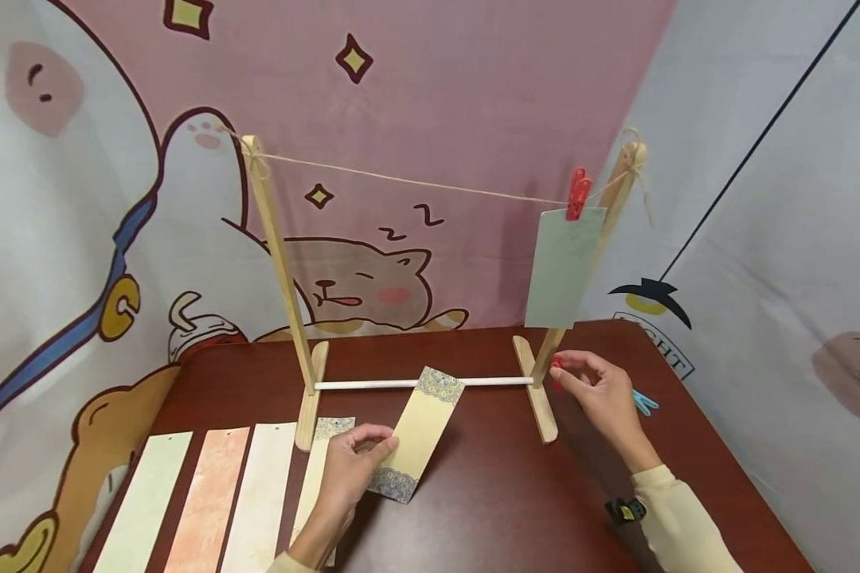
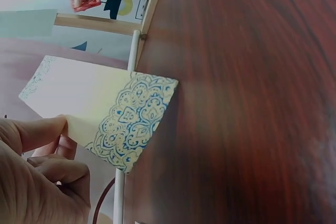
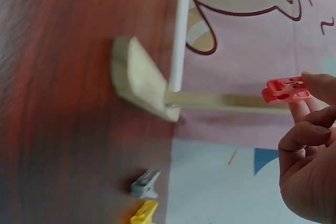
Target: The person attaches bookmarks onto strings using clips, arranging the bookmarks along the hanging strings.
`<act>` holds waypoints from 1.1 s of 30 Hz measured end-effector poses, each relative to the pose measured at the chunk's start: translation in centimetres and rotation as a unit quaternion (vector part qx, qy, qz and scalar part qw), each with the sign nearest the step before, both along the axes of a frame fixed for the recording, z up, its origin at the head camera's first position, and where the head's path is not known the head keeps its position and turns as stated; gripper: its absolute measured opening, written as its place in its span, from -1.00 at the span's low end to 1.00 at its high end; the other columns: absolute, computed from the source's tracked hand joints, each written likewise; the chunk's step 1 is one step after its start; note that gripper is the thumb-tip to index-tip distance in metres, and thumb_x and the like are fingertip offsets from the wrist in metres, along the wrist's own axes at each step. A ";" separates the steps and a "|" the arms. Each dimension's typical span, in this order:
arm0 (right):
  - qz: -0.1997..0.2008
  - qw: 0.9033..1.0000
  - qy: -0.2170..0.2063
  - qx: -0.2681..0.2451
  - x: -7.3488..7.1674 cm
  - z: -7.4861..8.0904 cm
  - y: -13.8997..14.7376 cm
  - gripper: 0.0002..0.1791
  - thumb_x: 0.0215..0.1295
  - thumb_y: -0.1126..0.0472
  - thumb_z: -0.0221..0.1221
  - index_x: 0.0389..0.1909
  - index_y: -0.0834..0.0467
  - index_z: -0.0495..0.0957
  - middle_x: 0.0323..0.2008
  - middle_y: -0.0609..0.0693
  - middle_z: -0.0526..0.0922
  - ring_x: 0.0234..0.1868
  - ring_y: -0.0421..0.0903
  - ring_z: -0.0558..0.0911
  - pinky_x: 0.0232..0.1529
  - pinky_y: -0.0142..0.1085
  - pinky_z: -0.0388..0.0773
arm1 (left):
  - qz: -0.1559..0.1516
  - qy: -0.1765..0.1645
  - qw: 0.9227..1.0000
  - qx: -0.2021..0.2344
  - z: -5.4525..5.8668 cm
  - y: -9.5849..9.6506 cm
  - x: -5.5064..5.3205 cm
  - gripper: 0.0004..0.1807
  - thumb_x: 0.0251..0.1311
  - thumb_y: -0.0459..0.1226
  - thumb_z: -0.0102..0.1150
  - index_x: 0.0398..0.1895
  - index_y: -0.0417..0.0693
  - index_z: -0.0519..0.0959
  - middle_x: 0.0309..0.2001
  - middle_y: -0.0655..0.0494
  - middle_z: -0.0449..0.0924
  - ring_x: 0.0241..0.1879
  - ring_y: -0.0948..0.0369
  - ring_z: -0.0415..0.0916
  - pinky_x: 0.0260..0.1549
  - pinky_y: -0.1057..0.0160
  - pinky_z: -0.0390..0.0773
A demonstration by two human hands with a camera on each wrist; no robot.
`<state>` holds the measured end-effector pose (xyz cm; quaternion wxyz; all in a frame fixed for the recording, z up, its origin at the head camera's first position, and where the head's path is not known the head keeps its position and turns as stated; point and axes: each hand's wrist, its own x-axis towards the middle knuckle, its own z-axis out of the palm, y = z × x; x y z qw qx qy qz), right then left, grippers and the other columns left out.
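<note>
My left hand [image 1: 347, 471] pinches the left edge of a cream paper bookmark [image 1: 421, 434] between thumb and fingers. Blue lace patterns cover both ends of this bookmark, which is tilted over the table in front of the white rod [image 1: 373, 385]. Beside the right post's base, my right hand [image 1: 607, 396] holds a small red clothespin [image 3: 286, 89] at the fingertips. Higher up, a pale green card [image 1: 564, 270] hangs from the twine [image 1: 401, 178] near the right post, with another red clothespin [image 1: 578, 195] at its top edge.
A wooden stand with a left post [image 1: 279, 263] and right post [image 1: 619, 191] carries the twine. Pale green [image 1: 143, 501], orange [image 1: 208, 501], white [image 1: 261, 493] and patterned [image 1: 335, 426] bookmarks lie front left. Blue [image 1: 645, 402], grey [image 3: 145, 183] and yellow [image 3: 144, 212] clothespins lie at right.
</note>
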<state>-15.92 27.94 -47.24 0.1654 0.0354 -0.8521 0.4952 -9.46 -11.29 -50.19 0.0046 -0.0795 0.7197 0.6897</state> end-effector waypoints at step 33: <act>0.033 0.990 0.125 -0.059 -0.8 11.7 -6.0 -0.74 0.43 0.40 0.41 0.09 0.34 0.73 -0.50 0.03 0.41 -0.56 -0.19 0.27 -0.59 -0.32 0.11 | 0.040 0.067 0.994 0.071 4.0 4.2 -3.2 -0.91 0.28 -0.45 0.52 -0.19 -0.30 0.82 -0.20 -0.10 0.80 -0.32 0.24 0.66 -0.29 0.36 0.60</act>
